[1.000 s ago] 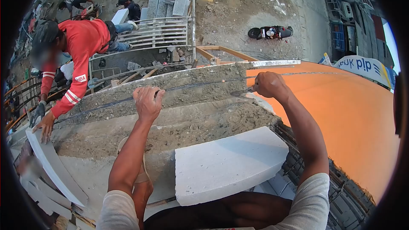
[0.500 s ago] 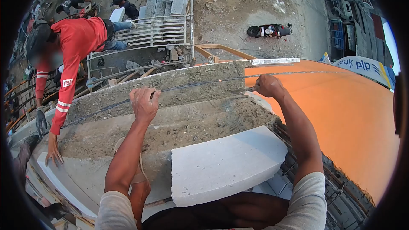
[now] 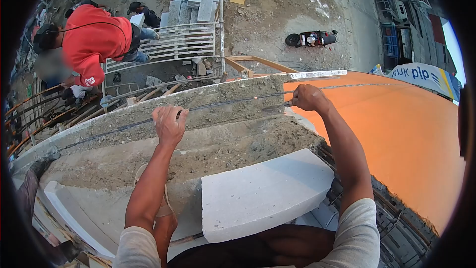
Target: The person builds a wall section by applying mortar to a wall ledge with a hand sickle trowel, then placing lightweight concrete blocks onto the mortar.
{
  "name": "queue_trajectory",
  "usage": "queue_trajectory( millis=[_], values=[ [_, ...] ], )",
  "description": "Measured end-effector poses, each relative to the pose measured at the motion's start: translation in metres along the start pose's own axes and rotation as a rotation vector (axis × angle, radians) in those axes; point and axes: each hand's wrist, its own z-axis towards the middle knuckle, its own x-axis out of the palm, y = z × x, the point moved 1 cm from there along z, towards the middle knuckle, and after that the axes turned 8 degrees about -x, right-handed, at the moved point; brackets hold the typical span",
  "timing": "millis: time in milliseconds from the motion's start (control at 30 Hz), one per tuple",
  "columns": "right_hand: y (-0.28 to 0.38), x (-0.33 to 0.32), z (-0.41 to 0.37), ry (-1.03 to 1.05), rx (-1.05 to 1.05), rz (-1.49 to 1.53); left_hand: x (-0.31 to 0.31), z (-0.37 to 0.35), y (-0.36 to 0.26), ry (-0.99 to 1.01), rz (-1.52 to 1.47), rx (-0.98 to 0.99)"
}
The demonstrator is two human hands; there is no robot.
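Observation:
My left hand [image 3: 170, 123] is closed around the thin dark bars [image 3: 223, 102] that run lengthwise along the mortar-covered top of the wall [image 3: 238, 88]. My right hand [image 3: 310, 98] is closed on the handle of a trowel. The trowel's blade [image 3: 273, 109] points left, low over the mortar near the wall's right end. Closer to me lies a large white block [image 3: 267, 193] with a flat upper face, in front of my legs. Rough grey mortar [image 3: 258, 141] covers the ledge between the block and the bars.
A person in a red top [image 3: 96, 34] stands at the upper left beyond the wall. Stacked blocks [image 3: 191, 7] rest by a metal frame [image 3: 183, 44]. A motorcycle [image 3: 312, 38] is parked below. Right of the wall spreads an orange surface [image 3: 396, 119]; another white block [image 3: 69, 213] lies left.
The person in red has drawn their arm back from the white block at left and turned away. My hands have hardly moved; the right-hand trowel blade sits slightly lower and flatter.

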Motion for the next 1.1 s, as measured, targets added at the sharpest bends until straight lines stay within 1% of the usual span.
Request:
queue_trajectory(
  millis=[100, 167, 200, 233, 300, 367, 433, 467, 500, 567, 633, 667, 700, 733, 833, 867, 900, 967, 1000, 1067, 1100],
  values=[
    [0.004, -0.01, -0.008, -0.047, -0.046, 0.076, 0.001, 0.001, -0.001, 0.014, -0.027, -0.031],
    [0.003, 0.001, -0.007, 0.018, 0.012, 0.078, 0.003, -0.003, 0.001, 0.019, -0.034, -0.038],
    [-0.024, 0.044, 0.009, -0.001, -0.074, 0.019, 0.003, 0.0, 0.001, 0.012, -0.037, -0.039],
    [-0.023, 0.047, 0.011, 0.096, 0.02, 0.025, 0.002, 0.001, 0.0, -0.002, -0.039, -0.032],
    [-0.009, 0.041, 0.007, 0.107, 0.039, -0.008, -0.001, 0.0, -0.001, 0.036, -0.029, -0.044],
    [-0.006, 0.032, 0.005, 0.08, 0.032, -0.047, 0.0, 0.003, -0.003, 0.027, -0.025, -0.032],
    [0.001, 0.013, -0.006, -0.024, 0.026, 0.028, 0.001, -0.001, 0.001, 0.036, -0.029, -0.039],
    [-0.008, 0.013, -0.005, -0.036, -0.044, 0.07, 0.0, -0.006, 0.003, 0.061, -0.021, -0.047],
    [0.0, -0.002, -0.013, -0.044, -0.005, 0.045, 0.001, -0.005, 0.004, 0.05, -0.026, -0.043],
    [0.0, -0.003, -0.016, -0.031, 0.022, 0.073, 0.006, -0.001, 0.002, 0.023, -0.039, -0.034],
    [-0.017, 0.042, -0.004, -0.009, 0.038, -0.001, 0.005, 0.0, 0.002, 0.015, -0.027, -0.04],
    [-0.014, 0.047, -0.003, -0.046, 0.023, 0.031, 0.004, 0.003, 0.001, 0.006, -0.029, -0.031],
    [-0.009, 0.051, 0.006, 0.0, 0.031, -0.039, 0.003, 0.006, 0.002, 0.011, -0.028, -0.035],
    [-0.01, 0.054, 0.012, -0.01, 0.049, -0.041, 0.002, -0.002, 0.0, 0.035, -0.029, -0.047],
    [-0.007, 0.031, 0.015, -0.067, 0.076, -0.017, 0.004, -0.001, 0.003, 0.007, -0.017, -0.019],
    [-0.003, 0.023, 0.007, -0.075, 0.081, 0.013, 0.001, -0.001, 0.001, 0.035, -0.024, -0.039],
    [-0.004, 0.013, 0.003, -0.061, 0.021, 0.05, 0.001, -0.002, 0.003, 0.051, -0.018, -0.047],
    [0.003, -0.012, -0.009, -0.048, 0.04, 0.084, 0.005, 0.0, 0.002, 0.024, -0.034, -0.04],
    [0.0, -0.01, -0.007, -0.05, 0.039, 0.077, 0.006, 0.001, 0.002, 0.019, -0.037, -0.043],
    [-0.011, 0.017, -0.001, 0.012, 0.084, 0.137, 0.006, -0.001, 0.003, 0.044, -0.035, -0.053],
    [-0.026, 0.053, 0.004, 0.027, 0.079, 0.124, 0.004, -0.005, 0.001, 0.038, -0.036, -0.051]
  ],
)
